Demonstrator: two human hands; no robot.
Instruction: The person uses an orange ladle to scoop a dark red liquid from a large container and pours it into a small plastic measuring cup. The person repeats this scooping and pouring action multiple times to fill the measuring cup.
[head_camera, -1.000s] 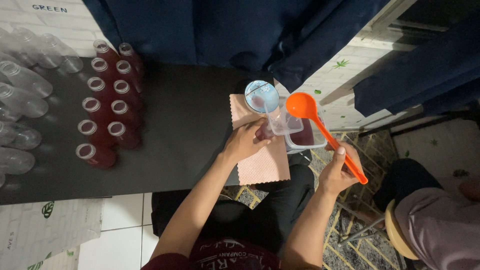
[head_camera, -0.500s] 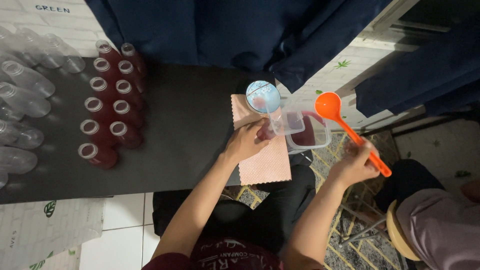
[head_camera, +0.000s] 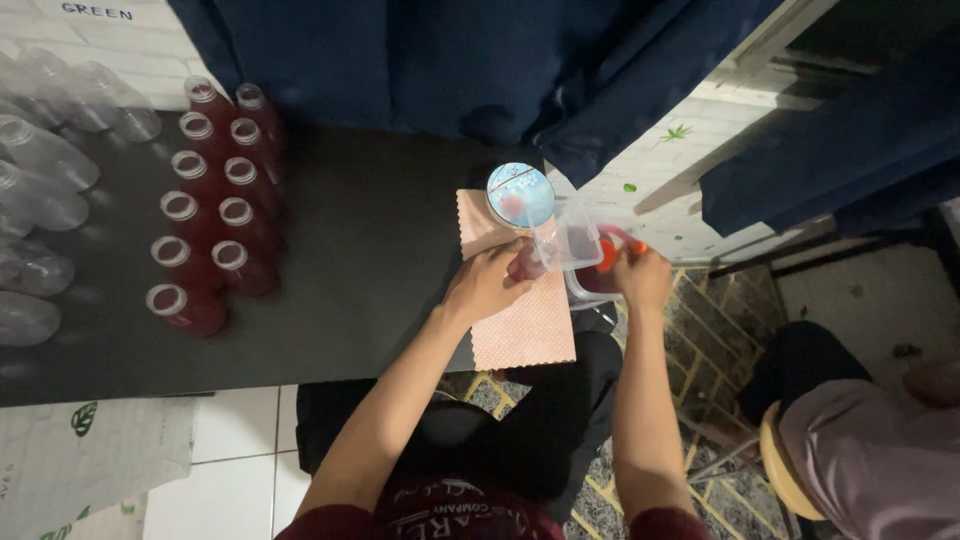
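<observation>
The right hand (head_camera: 640, 278), clamped on the orange ladle (head_camera: 607, 256), had dipped it into the tub (head_camera: 590, 262) while the left hand (head_camera: 490, 285) gripped a bottle (head_camera: 527, 262).

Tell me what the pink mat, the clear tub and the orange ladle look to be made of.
Pink mat: probably woven cloth, matte, with a fine grid texture and a wavy edge.
Clear tub: likely thin glossy plastic, see-through, red liquid showing.
Orange ladle: seemingly smooth plastic, uniformly bright; the right hand mostly hides it.
</observation>
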